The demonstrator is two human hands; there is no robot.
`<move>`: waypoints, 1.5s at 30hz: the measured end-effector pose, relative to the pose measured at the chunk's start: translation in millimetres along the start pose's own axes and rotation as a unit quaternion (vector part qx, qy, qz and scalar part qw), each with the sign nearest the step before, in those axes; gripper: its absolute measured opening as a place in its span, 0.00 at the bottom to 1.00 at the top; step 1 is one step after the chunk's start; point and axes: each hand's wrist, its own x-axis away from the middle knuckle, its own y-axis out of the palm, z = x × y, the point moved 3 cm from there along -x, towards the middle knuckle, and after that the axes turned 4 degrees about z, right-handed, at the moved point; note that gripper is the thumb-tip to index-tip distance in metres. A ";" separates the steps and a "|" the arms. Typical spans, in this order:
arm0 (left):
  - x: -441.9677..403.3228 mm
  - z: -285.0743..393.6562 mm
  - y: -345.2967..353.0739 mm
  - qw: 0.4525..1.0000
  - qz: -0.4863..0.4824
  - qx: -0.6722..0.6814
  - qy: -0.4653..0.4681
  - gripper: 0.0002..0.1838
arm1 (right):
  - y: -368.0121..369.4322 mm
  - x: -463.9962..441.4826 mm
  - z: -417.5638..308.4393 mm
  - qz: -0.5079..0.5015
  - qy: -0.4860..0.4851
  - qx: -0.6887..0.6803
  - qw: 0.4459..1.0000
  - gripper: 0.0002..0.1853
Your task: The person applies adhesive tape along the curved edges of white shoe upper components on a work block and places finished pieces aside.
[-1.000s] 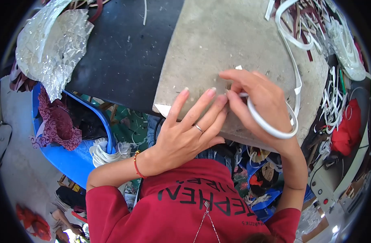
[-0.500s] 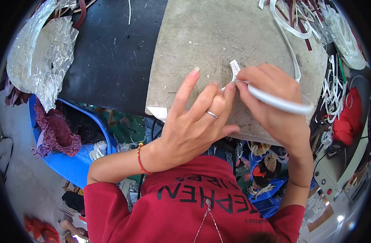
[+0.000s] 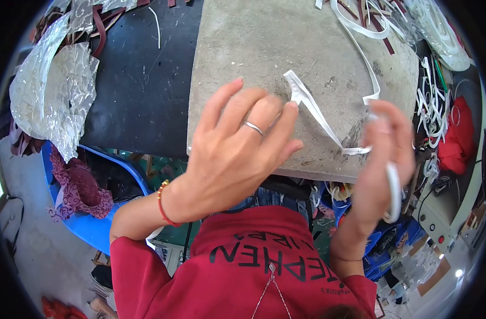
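A thin white strip (image 3: 320, 118) lies bent on the grey board, its wider forked end pointing to the back. My left hand (image 3: 232, 146), palm down with fingers apart and slightly bent, has a fingertip at or just over the strip near the fork; whether it touches is unclear. At the strip's other end is my right hand (image 3: 384, 159), smeared by motion, so its grip cannot be made out. A white band (image 3: 394, 194) curves beside the right wrist. Another long white strip (image 3: 366, 64) runs from the back down towards the right hand.
The grey board (image 3: 243, 48) adjoins a black surface (image 3: 142, 90). Clear crinkled plastic (image 3: 62, 90) hangs at the left above a blue container (image 3: 94, 231) with patterned maroon cloth (image 3: 81, 186). White strips (image 3: 431, 106) and red cloth (image 3: 456, 138) are at the right.
My right hand has moved right and down, away from my left hand. More of the white strip shows between them. My left hand has shifted slightly left, and its fingers are spread over the board.
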 end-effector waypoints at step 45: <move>-17.1 15.8 26.6 0.979 -0.148 0.050 0.132 0.47 | 22.8 19.1 34.1 -0.060 -0.116 0.193 0.972 0.07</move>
